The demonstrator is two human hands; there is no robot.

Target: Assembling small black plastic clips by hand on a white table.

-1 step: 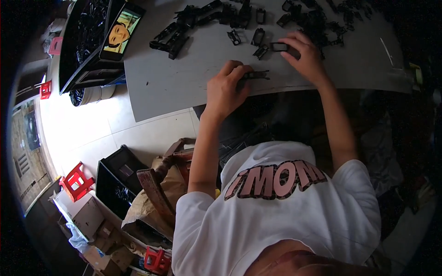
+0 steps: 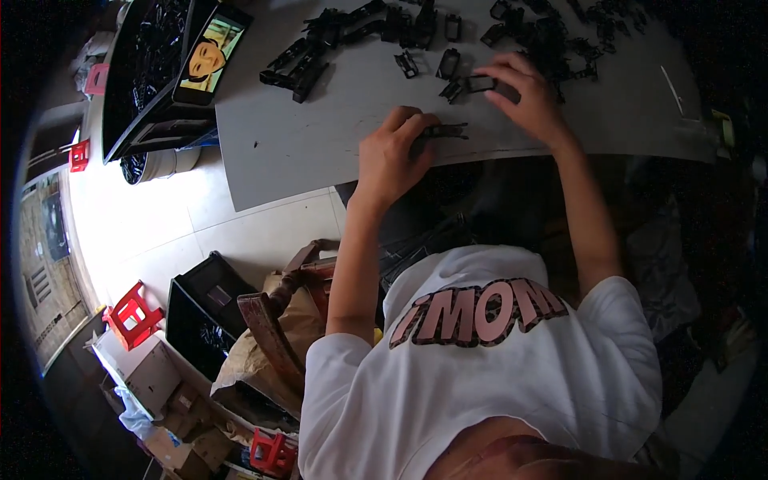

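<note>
Head view: our left hand (image 2: 390, 156) pinches small black plastic clip part (image 2: 442, 130), fingers closed round its near end, pressing it flat on grey table top (image 2: 320, 136) at near edge, probably for steadiness. Our right hand (image 2: 528, 96) closes lightly on black rectangular plastic frame (image 2: 484, 82) beside heap of loose black plastic pieces (image 2: 552, 36) (kept within reach). Phone with lit screen (image 2: 210, 56) leans on black tray (image 2: 148, 72), far left.

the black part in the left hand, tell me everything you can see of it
The black part is a small, slim, elongated piece, apparently plastic, with an open, frame-like shape. It lies roughly level at the near edge of the grey table. The left hand pinches its left end; the right end sticks out free toward the right hand, which rests on a similar piece. Finer detail is too small to tell.
</note>
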